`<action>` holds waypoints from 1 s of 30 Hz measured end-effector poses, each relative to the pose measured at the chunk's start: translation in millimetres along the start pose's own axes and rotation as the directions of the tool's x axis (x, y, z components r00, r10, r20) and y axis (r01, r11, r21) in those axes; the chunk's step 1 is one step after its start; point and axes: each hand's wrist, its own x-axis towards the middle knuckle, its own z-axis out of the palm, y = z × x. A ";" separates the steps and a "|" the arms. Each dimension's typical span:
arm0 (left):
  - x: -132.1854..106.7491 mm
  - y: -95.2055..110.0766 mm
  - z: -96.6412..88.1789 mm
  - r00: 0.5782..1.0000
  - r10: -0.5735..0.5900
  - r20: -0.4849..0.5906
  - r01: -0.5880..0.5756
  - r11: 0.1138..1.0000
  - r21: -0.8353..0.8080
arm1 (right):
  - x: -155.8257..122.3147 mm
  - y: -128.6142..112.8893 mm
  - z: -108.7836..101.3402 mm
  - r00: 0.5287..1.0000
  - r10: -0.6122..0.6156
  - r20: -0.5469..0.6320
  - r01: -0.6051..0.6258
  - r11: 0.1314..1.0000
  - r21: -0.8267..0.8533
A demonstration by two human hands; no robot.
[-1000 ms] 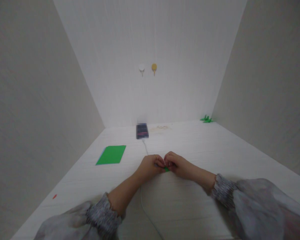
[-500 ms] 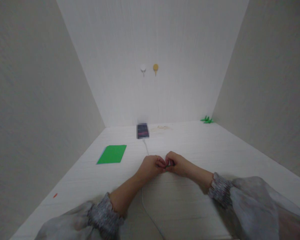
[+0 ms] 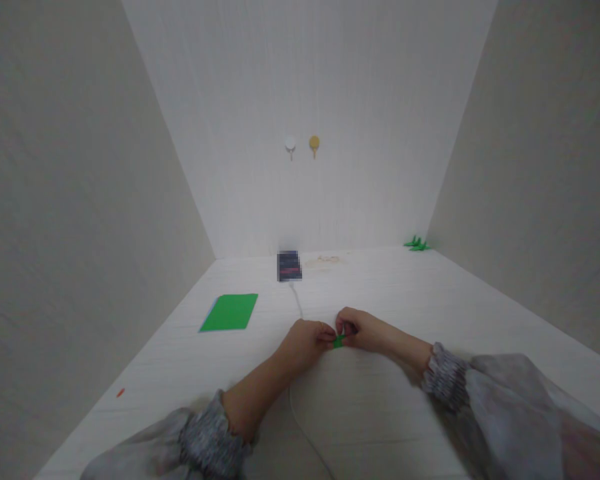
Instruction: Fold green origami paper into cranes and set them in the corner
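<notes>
One small green piece [image 3: 339, 342] is pinched at either side by the left hand [image 3: 307, 343] and right hand [image 3: 363, 330]. Green paper [image 3: 229, 312] lies left of that piece.

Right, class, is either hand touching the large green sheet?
No, the large green sheet lies on the white surface, apart from the left hand and right hand, which hold a small green piece between them.

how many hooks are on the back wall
2: a white hook on the back wall, and a gold hook just right of it in the picture. Neither is covered by anything.
</notes>
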 end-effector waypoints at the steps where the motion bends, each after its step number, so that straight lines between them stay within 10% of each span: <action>1: -0.4 -0.3 -0.6 1.000 0.002 0.000 -0.002 1.000 0.005 | -0.5 -0.8 -0.5 1.000 0.003 0.000 -0.003 1.000 0.009; 12: -2.1 -17.2 4.2 1.000 -0.017 0.014 0.019 0.994 -0.105 | -1.0 5.6 -6.0 0.993 -0.029 0.114 0.007 0.982 0.186; 18: -4.4 -7.8 -4.1 0.977 0.199 -0.074 -0.187 0.972 0.145 | -7.1 -3.2 -5.7 0.995 -0.091 0.038 0.084 0.984 0.159; 22: -8.3 3.6 -13.3 0.846 0.458 -0.273 -0.262 0.803 0.536 | -7.4 -3.1 -2.5 0.984 -0.177 -0.027 0.178 0.984 0.022; 26: -12.7 13.9 -18.1 0.769 0.637 -0.054 -0.414 0.560 0.718 | -7.1 -2.1 0.2 0.976 -0.215 -0.034 0.216 0.976 0.039; 30: -15.0 24.4 -20.4 0.792 0.609 0.053 -0.430 0.493 0.756 | -8.9 -10.1 0.9 0.976 -0.203 -0.075 0.210 0.971 0.113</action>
